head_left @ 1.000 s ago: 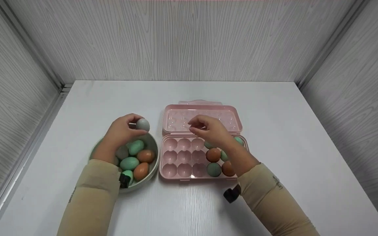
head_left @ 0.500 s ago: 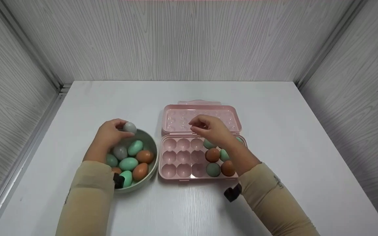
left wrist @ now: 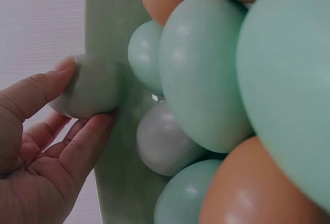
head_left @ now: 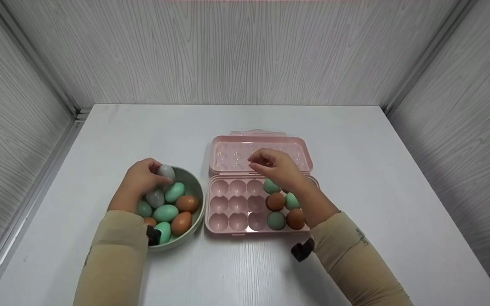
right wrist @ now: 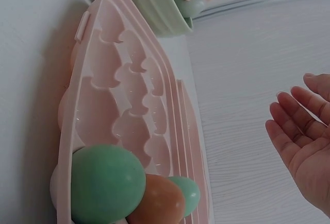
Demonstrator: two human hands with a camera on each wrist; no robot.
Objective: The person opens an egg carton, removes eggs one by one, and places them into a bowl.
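Note:
At the far rim of a pale green bowl (head_left: 195, 182), my left hand (head_left: 141, 178) pinches a pale grey egg (head_left: 166, 172) between thumb and fingers. The left wrist view shows that egg (left wrist: 93, 87) just inside the bowl wall, apart from the others. Several green, brown and grey eggs, such as a brown egg (head_left: 187, 203), lie in the bowl. My right hand (head_left: 280, 170) hovers over the opened pink egg box (head_left: 228, 232), fingers loosely bent and holding nothing. Green and brown eggs (head_left: 275, 201) fill cups on the box's right side; my right forearm hides some of them.
The box's lid (head_left: 223, 155) lies folded back behind its base. The bowl stands close against the box's left side. White table (head_left: 355, 140) surrounds both, with wood-grain panels (head_left: 236, 51) at the back and sides.
My left hand has moved left, then lowered the grey egg toward the bowl, still gripping it. The right hand has barely shifted.

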